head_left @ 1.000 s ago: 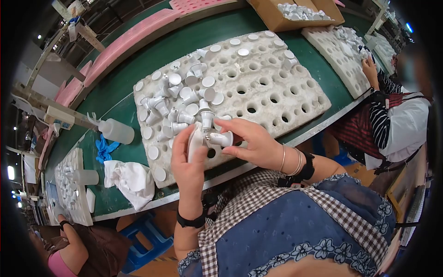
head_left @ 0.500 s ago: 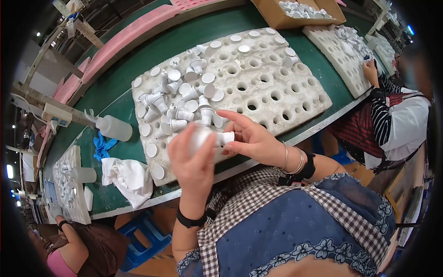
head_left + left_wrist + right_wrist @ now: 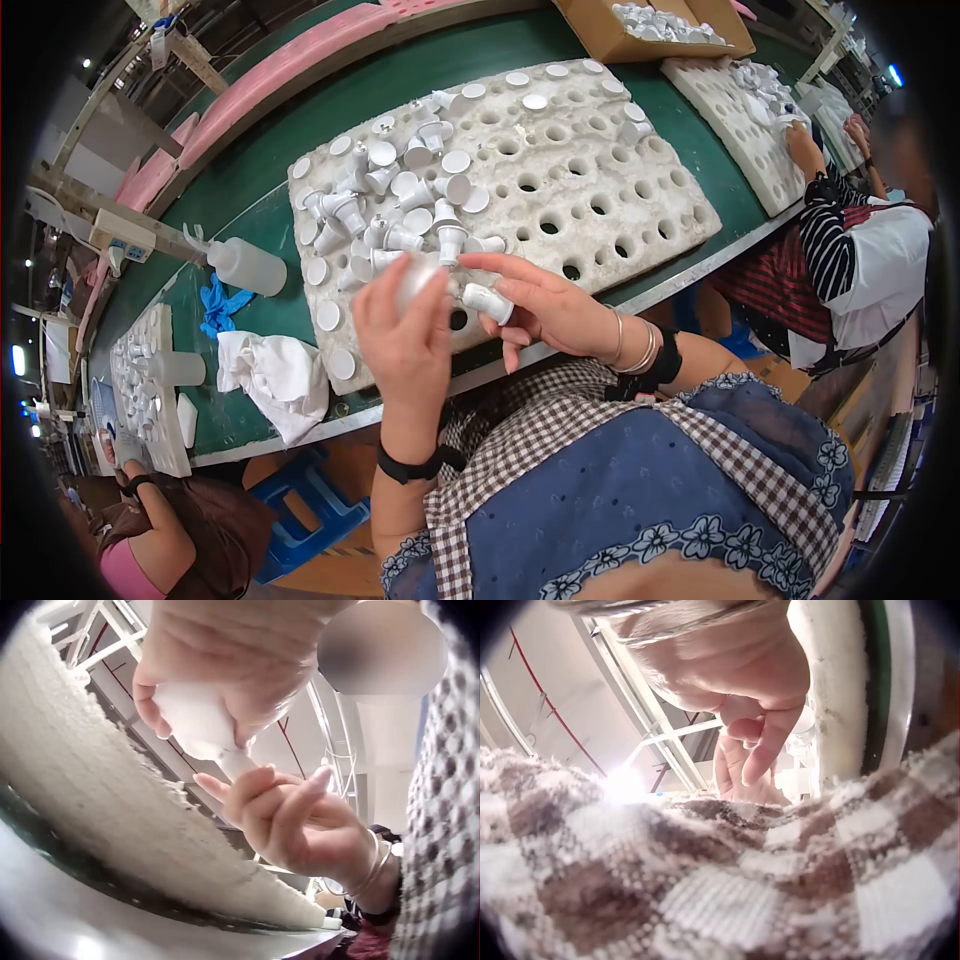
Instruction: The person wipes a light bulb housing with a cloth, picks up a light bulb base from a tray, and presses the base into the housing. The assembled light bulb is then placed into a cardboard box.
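Over the near edge of the white foam board, both hands are close together. My left hand holds a rounded white piece, blurred in the head view; in the left wrist view this piece looks smooth, with fingers and thumb on both sides. My right hand grips a small white cup-shaped lamp housing, its wide rim tilted down to the right. The housing's narrow end faces the left hand's piece. Several similar housings lie heaped just beyond the left hand. I cannot tell what kind of piece the left hand holds.
White discs sit in holes along the board's far side. Left of it are a clear squeeze bottle, a blue glove and a white cloth. A cardboard box of parts stands behind. Other people work on both sides.
The hands met around the housing half a second ago, then drew slightly apart. The left hand moved left with its white piece. The housing in the right hand now tilts rim downward.
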Demonstrator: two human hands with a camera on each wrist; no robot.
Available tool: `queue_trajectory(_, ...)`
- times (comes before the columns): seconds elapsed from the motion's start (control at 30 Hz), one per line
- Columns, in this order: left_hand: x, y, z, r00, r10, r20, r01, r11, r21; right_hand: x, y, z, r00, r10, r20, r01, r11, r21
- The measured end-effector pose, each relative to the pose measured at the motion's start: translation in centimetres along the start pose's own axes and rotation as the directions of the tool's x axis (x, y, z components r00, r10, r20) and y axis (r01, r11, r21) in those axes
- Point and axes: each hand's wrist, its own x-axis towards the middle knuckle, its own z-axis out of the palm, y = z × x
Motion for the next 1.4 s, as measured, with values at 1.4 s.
queue_trajectory(1.4,-2.7,-6.4,-5.1,0.947,-0.246,-0.208,0.264,0.962,0.065,0.5,-1.0,0.8,0.998,-0.015,0.065,0.022,0.995,-0.095)
